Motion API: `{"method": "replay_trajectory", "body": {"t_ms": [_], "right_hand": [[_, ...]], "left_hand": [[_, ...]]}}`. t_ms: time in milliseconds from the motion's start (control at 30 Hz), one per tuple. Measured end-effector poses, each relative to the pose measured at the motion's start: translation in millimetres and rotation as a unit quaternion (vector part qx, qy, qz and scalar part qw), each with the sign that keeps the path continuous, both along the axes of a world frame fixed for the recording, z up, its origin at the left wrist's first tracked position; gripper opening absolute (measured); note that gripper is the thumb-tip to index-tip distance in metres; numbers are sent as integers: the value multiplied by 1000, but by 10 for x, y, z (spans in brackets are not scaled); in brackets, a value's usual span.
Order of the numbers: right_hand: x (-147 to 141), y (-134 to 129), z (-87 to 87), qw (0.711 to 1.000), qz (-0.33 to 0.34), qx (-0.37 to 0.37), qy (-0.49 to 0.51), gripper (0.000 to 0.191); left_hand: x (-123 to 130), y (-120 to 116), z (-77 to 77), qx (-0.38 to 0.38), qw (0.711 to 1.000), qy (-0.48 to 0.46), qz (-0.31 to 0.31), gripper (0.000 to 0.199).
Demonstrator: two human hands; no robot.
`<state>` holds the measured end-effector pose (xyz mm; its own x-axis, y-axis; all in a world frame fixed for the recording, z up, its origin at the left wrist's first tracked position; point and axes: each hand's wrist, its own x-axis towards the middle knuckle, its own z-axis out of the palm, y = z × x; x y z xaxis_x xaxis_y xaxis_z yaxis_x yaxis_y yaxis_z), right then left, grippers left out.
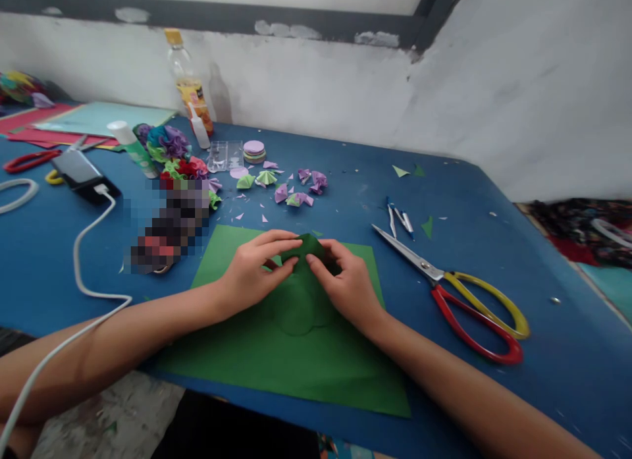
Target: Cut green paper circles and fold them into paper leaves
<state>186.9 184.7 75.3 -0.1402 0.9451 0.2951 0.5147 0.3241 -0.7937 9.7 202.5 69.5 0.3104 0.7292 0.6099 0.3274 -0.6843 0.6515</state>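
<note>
Between the fingers of both hands is a small dark green paper piece [310, 243], held up over a green paper sheet [345, 373]. My left hand [259, 265] pinches its left side with thumb and fingers. On the right side, my right hand [345, 274] grips it the same way. The sheet lies flat on the blue table, and a round outline or paper disc [295, 307] shows on it below the hands. To the right lie large scissors [429, 271] with one yellow and one red handle, blades parted slightly. A drawing compass [401, 218] rests beyond them.
Purple and green folded paper pieces [296, 195] and scraps lie beyond the sheet. At the left are paper flowers [172, 143], a glue stick [132, 148] and a phone [81, 172] with a white cable [79, 261]. A bottle [190, 83] stands by the wall.
</note>
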Motion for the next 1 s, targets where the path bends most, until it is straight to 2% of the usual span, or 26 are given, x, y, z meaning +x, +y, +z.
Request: {"method": "replay_trajectory", "body": {"t_ms": [300,600,733,867,1000], "right_hand": [[-8,-25,-54,994,-7,94,-63,8],[20,-32,-59,989,37,136,-55,11],[23,-20,-56,982,14,176,-74,11],[14,-29,-75,986,21,160,-47,11],[6,-47,-94,990,-1,135,-30,19]], "left_hand": [[-9,13,-23,-6,1000,4,3,20],[-14,20,-26,23,999,25,-16,18],[-30,23,-27,38,997,52,-34,20],[-49,8,7,34,994,96,-40,18],[-54,-14,31,20,990,138,-29,20]]}}
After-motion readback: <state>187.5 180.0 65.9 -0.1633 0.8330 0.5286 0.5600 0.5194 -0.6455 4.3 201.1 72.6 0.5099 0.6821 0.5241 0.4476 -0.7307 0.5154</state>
